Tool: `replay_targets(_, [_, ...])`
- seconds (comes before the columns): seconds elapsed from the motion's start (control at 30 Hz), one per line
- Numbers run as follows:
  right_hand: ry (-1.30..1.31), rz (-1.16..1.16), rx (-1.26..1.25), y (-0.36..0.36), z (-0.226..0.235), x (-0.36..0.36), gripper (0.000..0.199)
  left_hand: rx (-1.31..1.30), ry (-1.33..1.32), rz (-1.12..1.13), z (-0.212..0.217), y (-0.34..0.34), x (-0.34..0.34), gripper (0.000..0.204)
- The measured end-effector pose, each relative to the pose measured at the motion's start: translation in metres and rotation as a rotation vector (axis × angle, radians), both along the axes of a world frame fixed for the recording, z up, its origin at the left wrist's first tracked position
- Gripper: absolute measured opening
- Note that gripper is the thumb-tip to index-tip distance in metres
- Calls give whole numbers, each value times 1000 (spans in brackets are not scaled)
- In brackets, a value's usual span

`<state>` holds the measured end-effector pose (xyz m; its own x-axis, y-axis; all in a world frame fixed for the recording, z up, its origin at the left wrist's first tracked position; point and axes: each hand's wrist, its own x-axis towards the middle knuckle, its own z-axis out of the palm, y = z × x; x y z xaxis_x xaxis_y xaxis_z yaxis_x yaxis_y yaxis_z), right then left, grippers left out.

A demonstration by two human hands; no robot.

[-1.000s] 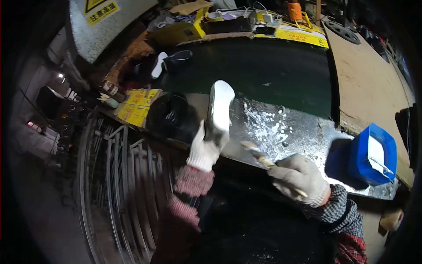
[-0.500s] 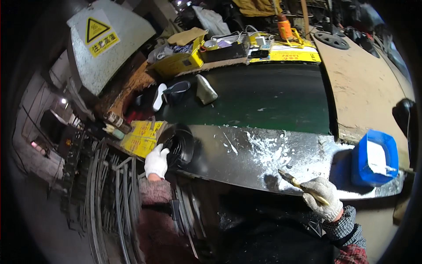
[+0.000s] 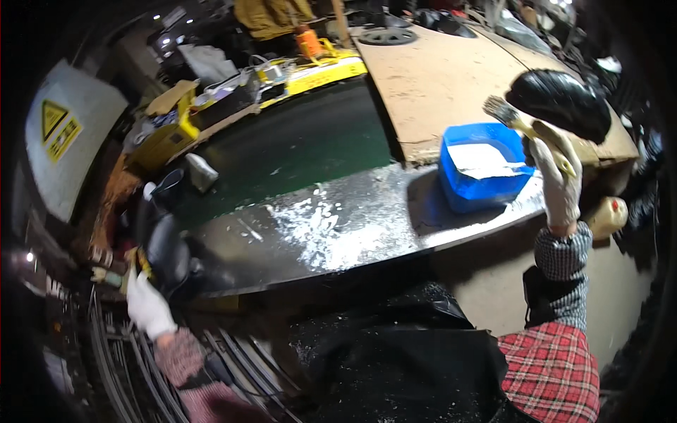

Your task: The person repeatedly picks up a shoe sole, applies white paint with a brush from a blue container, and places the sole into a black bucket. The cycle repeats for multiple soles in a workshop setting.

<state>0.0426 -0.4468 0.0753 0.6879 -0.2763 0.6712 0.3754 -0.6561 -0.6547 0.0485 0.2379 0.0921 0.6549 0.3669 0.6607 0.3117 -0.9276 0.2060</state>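
Note:
My right hand point(image 3: 558, 180), in a white glove, is shut on a yellow-handled brush point(image 3: 518, 123) and holds it raised just right of a blue tub point(image 3: 479, 185) with white paste in it. My left hand point(image 3: 148, 304), also gloved, is low at the left and touches a black shoe-like piece point(image 3: 166, 248) at the end of the metal sheet point(image 3: 367, 222). Whether it grips the piece is unclear. White paste is smeared over the sheet. A white sole point(image 3: 201, 173) lies on the green belt point(image 3: 303, 144).
A brown board point(image 3: 437, 77) lies right of the belt, with a shiny black object point(image 3: 564, 104) at its near corner. Yellow boxes and clutter point(image 3: 169, 134) line the belt's far left. A metal rack point(image 3: 113, 352) stands below my left hand. A yellowish jug point(image 3: 608, 215) sits under the bench edge.
The white sole that my left hand held up now lies on the green belt. My left hand dropped to the black piece at the left. My right hand rose with the brush beside the tub.

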Motion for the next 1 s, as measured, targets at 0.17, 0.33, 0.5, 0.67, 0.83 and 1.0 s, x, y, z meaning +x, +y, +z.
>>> replay_targets(0.17, [-2, 60, 212, -14, -34, -19, 33, 292, 570, 72, 8, 10, 78, 29])
replay_targets(0.33, [19, 77, 222, -9, -40, -14, 34, 389, 477, 139, 27, 15, 71, 26])
replay_targets(0.5, [64, 97, 236, -17, -48, -17, 36, 391, 330, 147, 33, 21, 47, 26])
replay_targets(0.67, [107, 79, 162, -19, -49, -14, 34, 406, 474, 254, 32, 21, 53, 25])
replay_targets(0.83, [44, 55, 140, 0, -44, -14, 32, 388, 387, 283, 39, 27, 44, 28])
replay_targets(1.0, [35, 96, 140, 14, -37, -14, 32, 510, 107, 201, 55, -3, 16, 26])
